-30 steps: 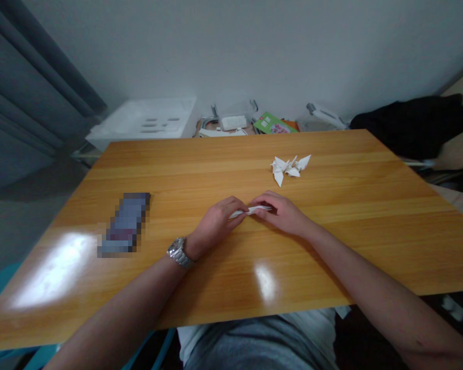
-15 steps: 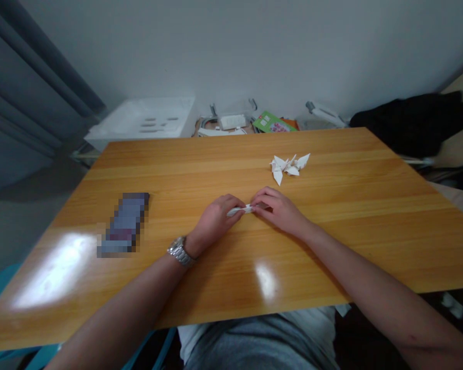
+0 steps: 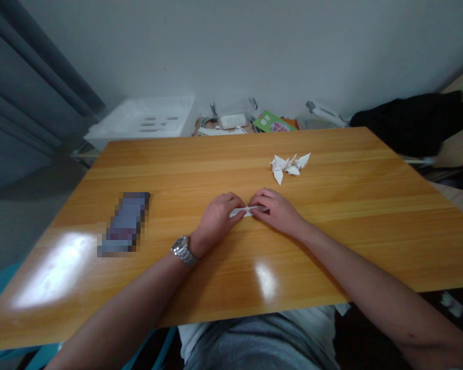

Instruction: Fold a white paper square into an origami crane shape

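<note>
A small folded piece of white paper (image 3: 248, 211) spans the gap between my two hands, low over the middle of the table. My left hand (image 3: 220, 213) pinches its left end between thumb and fingers; a metal watch sits on that wrist. On the other side, my right hand (image 3: 274, 208) grips the right end the same way. My fingers hide parts of the paper. Beyond my right hand lie white folded-paper cranes (image 3: 289, 165), close together on the wooden table (image 3: 200, 169).
A pixelated phone-like object (image 3: 125, 223) lies on the left of the table. Behind the far edge are a white tray-like box (image 3: 146, 118), a green booklet (image 3: 272, 122) and cables. Dark cloth (image 3: 409, 123) is heaped at the right, and a grey curtain (image 3: 31, 92) hangs left.
My fingertips have come slightly closer together, and the paper between them looks more opened out, with its right part showing at my right fingers. The cranes and phone-like object have not moved.
</note>
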Demonstrator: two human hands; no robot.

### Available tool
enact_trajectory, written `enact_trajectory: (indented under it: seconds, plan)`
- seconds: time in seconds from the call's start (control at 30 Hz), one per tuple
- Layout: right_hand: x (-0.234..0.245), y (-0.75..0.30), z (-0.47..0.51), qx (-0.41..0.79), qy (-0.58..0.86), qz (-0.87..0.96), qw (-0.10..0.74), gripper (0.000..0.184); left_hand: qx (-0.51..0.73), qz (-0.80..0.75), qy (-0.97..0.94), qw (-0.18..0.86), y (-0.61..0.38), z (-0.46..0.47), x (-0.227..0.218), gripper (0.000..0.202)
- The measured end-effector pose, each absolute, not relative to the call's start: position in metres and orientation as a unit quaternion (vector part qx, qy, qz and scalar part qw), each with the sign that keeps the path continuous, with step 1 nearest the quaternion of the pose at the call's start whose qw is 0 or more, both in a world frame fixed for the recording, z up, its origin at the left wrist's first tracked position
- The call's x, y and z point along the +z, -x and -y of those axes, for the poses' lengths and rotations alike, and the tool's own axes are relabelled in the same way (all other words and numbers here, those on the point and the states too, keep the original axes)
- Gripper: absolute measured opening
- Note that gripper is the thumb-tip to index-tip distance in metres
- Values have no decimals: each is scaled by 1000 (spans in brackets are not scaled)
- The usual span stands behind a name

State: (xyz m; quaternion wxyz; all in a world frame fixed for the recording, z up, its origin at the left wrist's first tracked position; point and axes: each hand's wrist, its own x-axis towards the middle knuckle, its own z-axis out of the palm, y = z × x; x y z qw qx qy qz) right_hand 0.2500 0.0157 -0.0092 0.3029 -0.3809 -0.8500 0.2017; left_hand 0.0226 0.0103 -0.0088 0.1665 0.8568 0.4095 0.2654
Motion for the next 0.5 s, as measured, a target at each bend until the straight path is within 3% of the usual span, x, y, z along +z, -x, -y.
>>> enact_trajectory:
  seconds: [0.5]
  plan:
    - [-10,-247,-14,83,346,902,244,10,191,-411,-889,61,-26,-5,-3,12]
